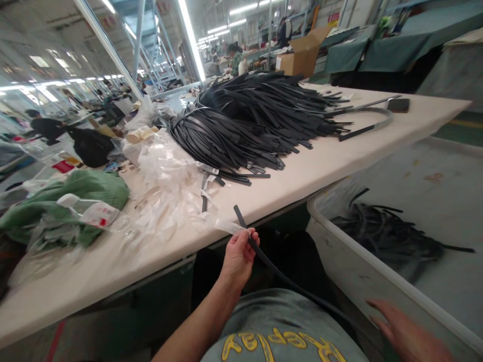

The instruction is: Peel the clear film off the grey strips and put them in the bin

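Note:
My left hand (241, 251) is closed on a black strip (279, 274) near its upper end, in front of the table edge. A thin piece of clear film (228, 226) is also at its fingertips. From there the strip runs down to the right across my lap. Low at the right, beside the bin, my right hand (403, 327) has its fingers apart, blurred, with nothing visible in them. A large pile of black strips (260, 120) lies on the table, with crumpled clear film (166, 176) to its left.
The pale table (302, 176) spans the view. A white bin (377, 281) with black strips stands at the right. On the table are a phone (398, 105), a plastic bottle (90, 210) and green cloth (94, 186). A cardboard box (304, 55) and people are farther back.

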Tool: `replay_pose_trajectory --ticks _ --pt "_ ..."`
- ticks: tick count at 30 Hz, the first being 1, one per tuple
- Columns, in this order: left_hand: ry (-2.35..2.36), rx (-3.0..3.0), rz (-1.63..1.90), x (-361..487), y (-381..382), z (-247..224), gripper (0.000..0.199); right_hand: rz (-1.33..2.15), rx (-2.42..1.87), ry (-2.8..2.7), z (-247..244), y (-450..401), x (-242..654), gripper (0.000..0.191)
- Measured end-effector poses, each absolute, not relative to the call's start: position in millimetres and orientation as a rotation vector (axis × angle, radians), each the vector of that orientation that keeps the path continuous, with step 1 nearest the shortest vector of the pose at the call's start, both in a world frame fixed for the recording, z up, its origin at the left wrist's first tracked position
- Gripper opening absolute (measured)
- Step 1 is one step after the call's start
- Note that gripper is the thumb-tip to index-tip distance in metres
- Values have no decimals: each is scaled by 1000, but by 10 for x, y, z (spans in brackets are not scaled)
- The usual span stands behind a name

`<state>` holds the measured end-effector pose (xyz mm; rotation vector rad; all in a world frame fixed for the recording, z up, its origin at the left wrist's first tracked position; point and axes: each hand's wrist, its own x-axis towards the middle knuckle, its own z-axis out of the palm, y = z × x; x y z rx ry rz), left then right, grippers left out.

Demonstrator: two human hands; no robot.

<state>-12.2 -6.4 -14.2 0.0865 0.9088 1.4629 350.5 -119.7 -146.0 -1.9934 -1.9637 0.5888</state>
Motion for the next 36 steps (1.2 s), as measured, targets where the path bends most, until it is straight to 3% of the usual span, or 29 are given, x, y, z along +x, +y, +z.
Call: replay_pose_trajectory --ticks 2,5,8,10,16,21,36 --pt "910 99 1446 -94 -170 -158 26 774 -1879 -1972 -1052 -833 2937 51" --pt "915 132 1442 -65 -291 -153 30 1249 -1400 -2020 -472 -422 1975 50" --pt "934 201 1394 -79 -380 -126 31 1526 -1090 -1984 -133 -227 1333 27" --pt "950 220 1415 -136 -415 -95 29 1526 -1099 -1973 -63 -177 1203 23" --pt "980 -8 1498 -404 -408 -21 20 1282 -1259 -1909 -36 -294 1580 38" --pt "943 -63 1465 -434 -399 -55 16 1152 -1246 -2121 82 -468 1652 37" --pt "867 -150 1412 -475 -530 -136 11 1147 -1169 -2248 36 -472 1508 35"
